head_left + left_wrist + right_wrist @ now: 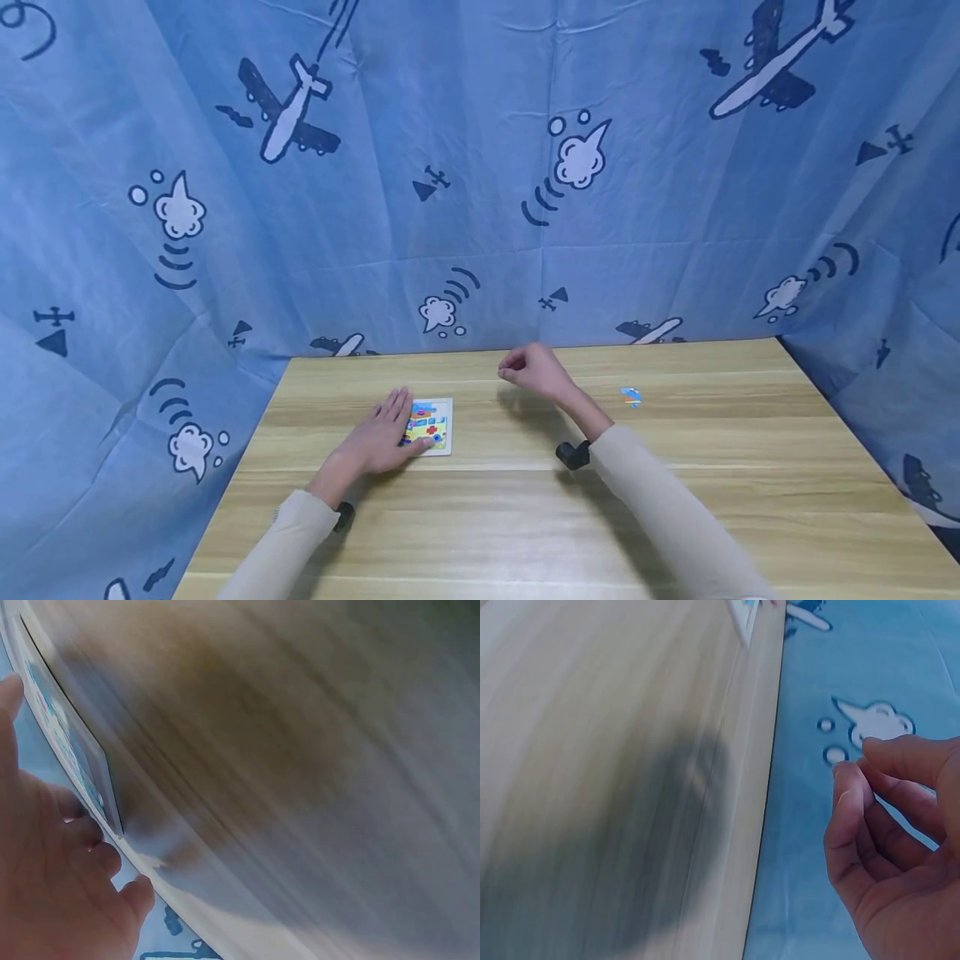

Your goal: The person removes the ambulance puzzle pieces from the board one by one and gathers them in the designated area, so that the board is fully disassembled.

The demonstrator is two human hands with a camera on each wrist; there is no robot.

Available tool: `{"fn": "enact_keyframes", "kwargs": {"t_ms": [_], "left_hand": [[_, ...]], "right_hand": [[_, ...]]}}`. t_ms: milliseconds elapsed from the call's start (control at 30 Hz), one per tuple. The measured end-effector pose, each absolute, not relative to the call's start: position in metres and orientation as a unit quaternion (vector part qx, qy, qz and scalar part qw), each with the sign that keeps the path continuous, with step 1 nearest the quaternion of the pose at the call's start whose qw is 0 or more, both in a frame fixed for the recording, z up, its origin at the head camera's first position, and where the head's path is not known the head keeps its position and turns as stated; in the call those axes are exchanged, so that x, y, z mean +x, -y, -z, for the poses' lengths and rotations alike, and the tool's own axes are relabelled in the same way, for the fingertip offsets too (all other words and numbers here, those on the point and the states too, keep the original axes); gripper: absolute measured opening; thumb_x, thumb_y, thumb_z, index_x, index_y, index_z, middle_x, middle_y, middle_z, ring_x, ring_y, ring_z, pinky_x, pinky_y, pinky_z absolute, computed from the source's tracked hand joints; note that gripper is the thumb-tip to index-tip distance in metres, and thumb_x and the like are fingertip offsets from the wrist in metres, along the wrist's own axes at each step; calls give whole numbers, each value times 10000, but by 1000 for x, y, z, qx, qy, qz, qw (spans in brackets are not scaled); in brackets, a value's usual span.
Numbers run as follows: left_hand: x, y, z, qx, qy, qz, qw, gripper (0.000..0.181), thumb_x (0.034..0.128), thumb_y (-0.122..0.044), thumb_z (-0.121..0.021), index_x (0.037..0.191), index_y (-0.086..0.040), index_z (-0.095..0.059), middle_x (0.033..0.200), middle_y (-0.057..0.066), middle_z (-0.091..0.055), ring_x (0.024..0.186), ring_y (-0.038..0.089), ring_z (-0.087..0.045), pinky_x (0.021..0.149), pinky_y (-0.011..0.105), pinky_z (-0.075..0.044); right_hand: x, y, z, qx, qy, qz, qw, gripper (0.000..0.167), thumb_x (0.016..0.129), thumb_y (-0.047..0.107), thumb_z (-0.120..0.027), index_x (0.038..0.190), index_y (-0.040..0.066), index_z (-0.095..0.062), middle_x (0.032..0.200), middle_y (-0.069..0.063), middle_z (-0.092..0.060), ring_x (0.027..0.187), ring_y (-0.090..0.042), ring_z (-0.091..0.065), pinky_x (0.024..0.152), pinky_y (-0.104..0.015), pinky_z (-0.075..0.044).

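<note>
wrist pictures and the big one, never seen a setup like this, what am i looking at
No robot here: a person works bare-handed. The wide picture comes from a head-worn camera; the other two from a wrist camera on each arm. On the wooden table lie a colourful framed board and, farther right, a small colourful thing, too tiny to make out. The left hand covers the board's left part. The right hand is raised above the table, fingers curled, nothing visible in them.
</note>
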State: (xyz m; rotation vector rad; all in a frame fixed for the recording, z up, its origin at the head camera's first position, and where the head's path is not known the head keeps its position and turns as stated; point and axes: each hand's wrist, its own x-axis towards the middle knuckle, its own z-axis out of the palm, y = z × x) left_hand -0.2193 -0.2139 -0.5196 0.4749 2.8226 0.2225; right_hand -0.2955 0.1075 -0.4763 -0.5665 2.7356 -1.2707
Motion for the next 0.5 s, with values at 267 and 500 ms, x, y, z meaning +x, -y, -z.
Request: {"fn": "enact_keyframes", "kwargs": {"t_ms": [267, 500], "left_hand": [[-219, 218, 519, 164, -974, -69, 141, 989, 1033, -706, -422, 1680, -15, -136, 1783, 169, -71, 1668, 340, -95, 1348, 542, -194], [-218, 219, 522, 167, -971, -64, 157, 973, 1045, -689, -413, 1682, -14, -117, 1785, 166, -49, 1671, 332, -79, 1345, 551, -195]], "right_hand": [[-291, -63, 474, -186, -883, 426, 58, 98, 948, 109, -753, 980, 35, -809, 929, -88, -788, 810, -137, -673, 744, -265, -561], [-288, -30, 483, -201, -885, 413, 77, 84, 955, 121, -754, 978, 56, -802, 909, -51, -765, 799, -118, -642, 753, -261, -561]]}}
